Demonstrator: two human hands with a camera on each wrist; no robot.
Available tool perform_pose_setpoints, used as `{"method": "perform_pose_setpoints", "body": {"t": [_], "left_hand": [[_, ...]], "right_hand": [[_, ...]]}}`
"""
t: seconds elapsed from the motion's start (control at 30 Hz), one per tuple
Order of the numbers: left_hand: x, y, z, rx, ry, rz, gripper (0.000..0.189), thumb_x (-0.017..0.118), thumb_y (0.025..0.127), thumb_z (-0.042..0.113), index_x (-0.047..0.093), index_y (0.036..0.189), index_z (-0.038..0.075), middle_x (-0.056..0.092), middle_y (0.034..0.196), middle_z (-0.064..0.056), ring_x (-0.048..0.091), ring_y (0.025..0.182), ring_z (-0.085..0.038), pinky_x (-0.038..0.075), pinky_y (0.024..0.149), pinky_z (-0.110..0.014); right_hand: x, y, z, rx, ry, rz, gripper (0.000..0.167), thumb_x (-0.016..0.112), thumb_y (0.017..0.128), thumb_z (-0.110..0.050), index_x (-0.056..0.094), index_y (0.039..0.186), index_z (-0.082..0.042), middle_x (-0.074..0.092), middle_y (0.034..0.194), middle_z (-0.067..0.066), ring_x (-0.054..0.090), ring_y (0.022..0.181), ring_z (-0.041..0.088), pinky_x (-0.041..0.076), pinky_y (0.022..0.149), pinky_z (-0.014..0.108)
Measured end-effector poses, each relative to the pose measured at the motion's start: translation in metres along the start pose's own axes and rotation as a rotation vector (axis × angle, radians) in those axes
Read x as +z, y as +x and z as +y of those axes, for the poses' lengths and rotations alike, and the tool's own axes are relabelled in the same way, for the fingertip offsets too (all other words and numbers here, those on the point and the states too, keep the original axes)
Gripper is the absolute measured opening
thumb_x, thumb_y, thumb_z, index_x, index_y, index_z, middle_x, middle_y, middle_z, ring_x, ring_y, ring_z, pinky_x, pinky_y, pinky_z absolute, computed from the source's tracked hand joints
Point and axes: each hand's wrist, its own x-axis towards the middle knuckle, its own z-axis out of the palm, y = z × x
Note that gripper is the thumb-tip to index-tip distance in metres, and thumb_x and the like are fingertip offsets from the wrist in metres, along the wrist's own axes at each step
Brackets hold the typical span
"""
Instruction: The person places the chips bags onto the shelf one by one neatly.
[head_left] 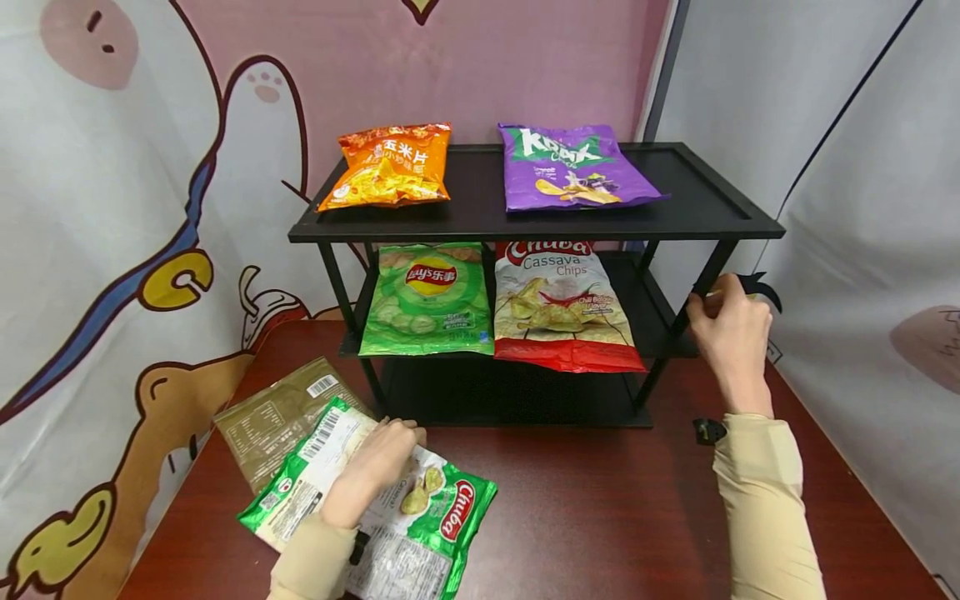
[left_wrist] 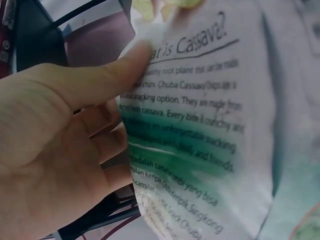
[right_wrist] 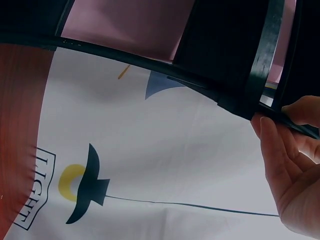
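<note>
My left hand (head_left: 378, 462) grips a green-and-white Chuba chip bag (head_left: 457, 496) low over the table at the front left. In the left wrist view the thumb lies on the printed face of the bag (left_wrist: 195, 115), with the other fingers (left_wrist: 112, 142) curled behind its edge. My right hand (head_left: 731, 329) holds the right front post of the black rack (head_left: 712, 262). Its thumb and fingers close around the thin frame bar (right_wrist: 287, 120) in the right wrist view. A brown-gold packet (head_left: 285, 417) lies flat, partly beneath the Chuba bag.
An orange corn-chip bag (head_left: 393, 167) and a purple chip bag (head_left: 573, 167) lie on the top shelf. On the middle shelf are a green Lay's bag (head_left: 427, 304) and a red-and-white Chuba bag (head_left: 562, 308). Printed cloth walls (head_left: 862, 167) surround the reddish-brown table (head_left: 600, 517).
</note>
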Motion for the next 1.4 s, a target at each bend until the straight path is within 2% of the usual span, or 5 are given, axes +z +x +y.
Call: {"method": "perform_pose_setpoints", "body": {"t": [0.43,0.7,0.97,1.2,1.4], "left_hand": [[-0.027,-0.006,0.008,0.055,0.036,0.000,0.018,0.072,0.071,0.002,0.061,0.075,0.017,0.062,0.076,0.001,0.061,0.079,-0.022,0.046,0.074,-0.041],[-0.046,-0.007,0.013,0.145,0.068,0.075,0.018,0.076,0.074,0.009,0.061,0.080,0.018,0.061,0.077,0.003,0.061,0.081,-0.019,0.048,0.082,-0.042],[-0.061,-0.009,0.014,0.167,0.090,0.238,0.020,0.077,0.074,0.008,0.062,0.082,0.020,0.060,0.077,0.005,0.061,0.083,-0.018,0.047,0.089,-0.042],[-0.070,-0.011,0.018,0.170,0.128,0.464,0.024,0.071,0.071,-0.003,0.063,0.081,0.017,0.059,0.077,0.002,0.056,0.077,-0.021,0.044,0.086,-0.042],[-0.070,-0.009,0.018,0.165,0.115,0.640,0.006,0.068,0.079,0.010,0.064,0.082,0.014,0.060,0.076,0.000,0.055,0.074,-0.022,0.040,0.085,-0.043]], "right_hand": [[0.000,0.001,0.001,0.002,-0.013,-0.002,0.017,0.056,0.086,-0.012,0.055,0.088,0.005,0.068,0.079,0.028,0.059,0.074,0.052,0.039,0.066,0.055],[0.000,0.002,-0.001,0.010,-0.020,-0.010,0.018,0.056,0.087,-0.013,0.055,0.088,0.005,0.068,0.080,0.029,0.059,0.075,0.052,0.039,0.065,0.054],[0.000,0.001,-0.002,0.018,-0.024,-0.022,0.019,0.055,0.087,-0.013,0.055,0.089,0.006,0.068,0.081,0.029,0.059,0.076,0.052,0.040,0.067,0.055],[0.000,0.002,-0.001,0.022,-0.032,-0.016,0.018,0.056,0.086,-0.013,0.055,0.087,0.004,0.068,0.081,0.028,0.058,0.076,0.052,0.038,0.065,0.054],[0.000,0.002,-0.001,0.014,-0.039,-0.009,0.017,0.056,0.085,-0.013,0.054,0.086,0.004,0.068,0.078,0.028,0.058,0.075,0.052,0.038,0.064,0.055]]}}
